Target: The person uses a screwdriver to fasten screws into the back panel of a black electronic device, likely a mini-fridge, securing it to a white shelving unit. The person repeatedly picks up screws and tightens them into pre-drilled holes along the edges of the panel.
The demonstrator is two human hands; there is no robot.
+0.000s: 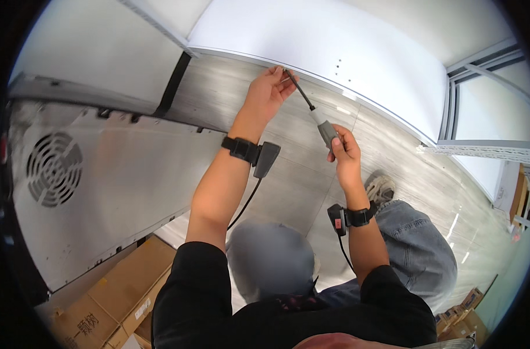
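My right hand (347, 154) is wrapped round the grey handle of a screwdriver (326, 130), which looks like a small electric one. Its long dark shaft slants up and to the left. The tip ends at the fingers of my left hand (269, 92), which are closed in a pinch there. Whatever sits between those fingertips, perhaps a small screw, is too small to make out. Close to the left wrist stands the computer-case-like metal panel (125, 192), with a round slotted vent.
A white panel (329, 46) with a few small holes borders the floor (300, 174) ahead. Cardboard boxes (108, 296) lie at the lower left. A metal-framed shelf (486, 145) rises on the right. Black wrist straps with cables (265, 160) hang on both forearms.
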